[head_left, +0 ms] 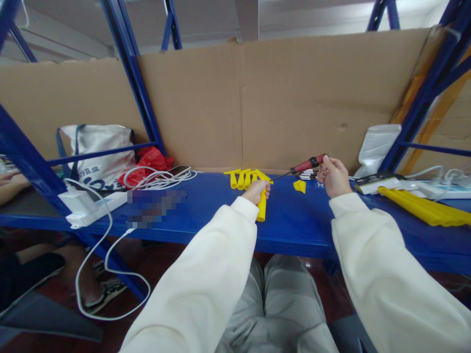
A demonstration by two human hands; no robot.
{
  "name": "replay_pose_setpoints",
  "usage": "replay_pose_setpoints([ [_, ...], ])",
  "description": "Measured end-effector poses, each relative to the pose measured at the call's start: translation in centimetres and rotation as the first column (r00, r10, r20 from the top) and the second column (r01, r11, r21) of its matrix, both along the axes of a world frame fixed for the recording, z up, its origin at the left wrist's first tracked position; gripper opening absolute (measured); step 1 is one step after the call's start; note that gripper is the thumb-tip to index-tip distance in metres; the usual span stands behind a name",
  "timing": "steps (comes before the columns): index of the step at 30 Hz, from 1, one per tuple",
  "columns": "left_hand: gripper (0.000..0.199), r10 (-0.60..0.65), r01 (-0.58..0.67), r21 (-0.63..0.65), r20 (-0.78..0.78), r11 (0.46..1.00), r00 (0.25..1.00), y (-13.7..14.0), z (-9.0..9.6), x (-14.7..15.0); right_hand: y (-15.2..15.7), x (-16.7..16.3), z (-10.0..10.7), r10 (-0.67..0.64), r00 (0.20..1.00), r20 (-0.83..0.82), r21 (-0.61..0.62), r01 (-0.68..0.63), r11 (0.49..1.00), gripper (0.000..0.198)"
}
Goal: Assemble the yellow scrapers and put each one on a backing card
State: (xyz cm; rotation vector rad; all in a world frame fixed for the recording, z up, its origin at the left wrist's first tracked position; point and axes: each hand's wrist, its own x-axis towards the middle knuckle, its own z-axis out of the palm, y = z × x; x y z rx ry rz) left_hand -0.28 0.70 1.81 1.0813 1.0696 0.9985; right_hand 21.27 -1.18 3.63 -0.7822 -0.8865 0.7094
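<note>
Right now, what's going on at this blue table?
Someone in cream sleeves is busy at the blue table. Their left grip holds a yellow tube-shaped piece. Their right grip has the handle end of a red-handled screwdriver, its shaft pointing toward that piece. More yellow pieces are lined up just beyond the left grip.

A head-worn camera is looking forward and down.
From above gray trousers [289,299], it is facing a cardboard partition [294,103], catching cream sleeves [206,274] close up and the blue workbench [294,220] farther off.
</note>
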Motion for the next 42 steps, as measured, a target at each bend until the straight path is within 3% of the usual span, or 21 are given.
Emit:
replay_pose_setpoints([
  [4,0.027,-0.007,0.007,0.004,0.006,1.0,1.0,0.05,-0.02,0.01,0.32,0.01,-0.21,-0.042,0.999,-0.024,0.004,0.042,0.999,0.052],
  [8,0.027,0.0,0.0,-0.006,0.008,1.0,1.0,0.0,0.0,0.03,0.28,-0.06,-0.31,-0.049,0.998,-0.034,0.013,0.049,0.999,0.048],
  [18,0.025,-0.007,0.007,-0.001,0.02,1.0,1.0,-0.03,0.07,-0.07,-0.42,-0.19,0.29,0.08,0.997,-0.016,0.021,-0.079,0.997,0.038],
  [24,0.027,-0.013,0.012,0.008,0.018,1.0,1.0,0.02,-0.02,-0.1,-0.38,-0.35,0.19,0.01,1.0,-0.01,0.049,-0.01,0.999,0.049],
  [29,0.028,-0.015,0.015,0.005,0.004,1.0,1.0,-0.06,0.12,-0.1,-0.05,-0.21,-0.04,-0.036,0.998,-0.043,-0.018,0.035,0.999,0.055],
  [42,0.027,0.003,-0.003,0.005,0.021,1.0,1.0,-0.15,0.11,-0.06,-0.57,-0.43,0.42,0.088,0.996,-0.006,0.036,-0.088,0.995,0.035],
])
